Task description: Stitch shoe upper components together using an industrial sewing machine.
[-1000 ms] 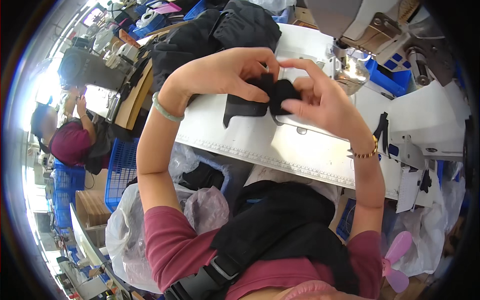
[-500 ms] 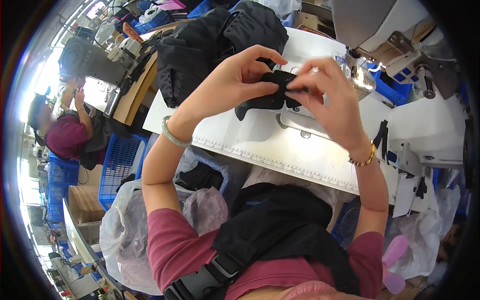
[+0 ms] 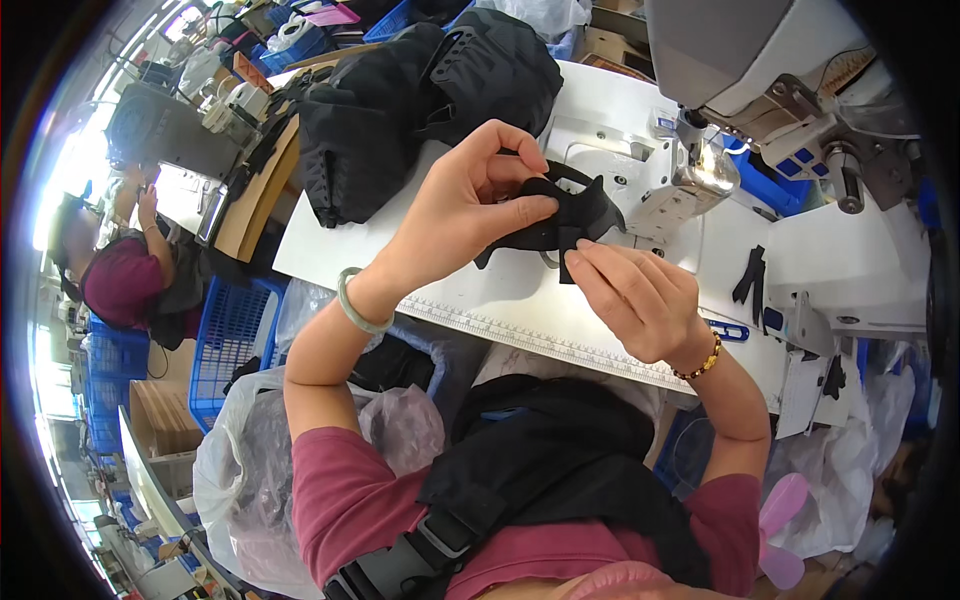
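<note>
Above the white sewing table [image 3: 480,290], a black fabric piece [image 3: 590,208] hangs between my two hands. My left hand [image 3: 475,200] pinches its left part between thumb and fingers. Close to the table's front edge, my right hand [image 3: 640,300] has the lower end of a short black strap [image 3: 567,250] between thumb and fingertips. The strap runs up against the fabric piece; whether the two are joined I cannot tell. Part of the fabric is hidden behind my left fingers.
A sewing machine head [image 3: 745,60] overhangs the table at the right. Large black bags [image 3: 400,110] lie at the back left. Black strap pieces [image 3: 750,280] rest at the right, and a printed ruler [image 3: 520,335] lines the front edge. Left stand a blue crate [image 3: 235,335] and a co-worker [image 3: 125,275].
My right hand has come down and nearer to me, drawing the strap end below the fabric piece. The fabric has spread out to the right. My left hand keeps its pinch, slightly lower.
</note>
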The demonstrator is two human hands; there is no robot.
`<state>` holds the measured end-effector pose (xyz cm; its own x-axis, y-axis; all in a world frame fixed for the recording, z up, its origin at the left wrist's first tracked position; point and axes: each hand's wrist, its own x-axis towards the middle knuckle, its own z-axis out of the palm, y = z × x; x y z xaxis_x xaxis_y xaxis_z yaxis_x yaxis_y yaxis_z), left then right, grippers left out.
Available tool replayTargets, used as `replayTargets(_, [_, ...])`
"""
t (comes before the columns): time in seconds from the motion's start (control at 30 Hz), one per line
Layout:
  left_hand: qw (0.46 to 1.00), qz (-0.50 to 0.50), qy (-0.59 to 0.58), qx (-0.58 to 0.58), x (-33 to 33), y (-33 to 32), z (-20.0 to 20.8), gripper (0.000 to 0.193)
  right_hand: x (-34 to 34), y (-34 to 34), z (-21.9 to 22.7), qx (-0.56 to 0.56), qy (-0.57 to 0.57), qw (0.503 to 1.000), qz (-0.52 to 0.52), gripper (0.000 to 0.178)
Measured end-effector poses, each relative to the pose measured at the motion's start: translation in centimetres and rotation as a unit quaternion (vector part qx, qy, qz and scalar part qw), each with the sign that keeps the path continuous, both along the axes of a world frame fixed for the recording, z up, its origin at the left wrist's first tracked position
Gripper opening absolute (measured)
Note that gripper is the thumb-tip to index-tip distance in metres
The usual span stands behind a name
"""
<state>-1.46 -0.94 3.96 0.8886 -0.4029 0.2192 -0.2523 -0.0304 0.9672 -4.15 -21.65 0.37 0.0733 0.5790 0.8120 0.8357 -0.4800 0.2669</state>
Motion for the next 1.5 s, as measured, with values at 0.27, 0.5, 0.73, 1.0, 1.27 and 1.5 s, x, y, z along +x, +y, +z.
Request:
replayTargets(0.27, [0.996, -0.015, -0.071, 0.051, -0.5, 0.1, -1.1, 0.030, -0.9, 1.0, 1.6, 0.127, 0.253, 0.959, 0.028, 0.015])
replayTargets(0.5, [0.844, 0.291, -0.423, 0.155, -2.0, 1.7, -1.8, 0.024, -0.3, 0.6, 2.6, 0.229, 0.597, 0.769, -0.012, 0.019])
replayTargets(0.73, [0.880, -0.031, 0.396, -0.262, -3.7, 5.4, -6.6, 0.058, -3.2, 3.7, 0.7, -0.003, 0.463, 0.871, 0.162, 0.024])
replayTargets(1.0, [0.933, 0.129, 0.106, -0.317, -1.5, 15.8, -6.7, 0.032, -1.8, 14.8, -4.8, -0.128, 0.114, 0.976, 0.136, 0.023])
replayTargets(1.27, [0.973, 0.216, 0.031, -0.071, 3.9, 29.8, -10.4, 0.028, 1.5, 30.9, -13.5, -0.089, 0.096, 0.991, 0.027, 0.032])
replayTargets(1.5, [0.975, 0.207, 0.051, -0.063, 9.4, 30.1, -10.4, 0.020, 4.9, 34.7, -13.6, -0.172, 0.078, 0.971, -0.149, 0.032])
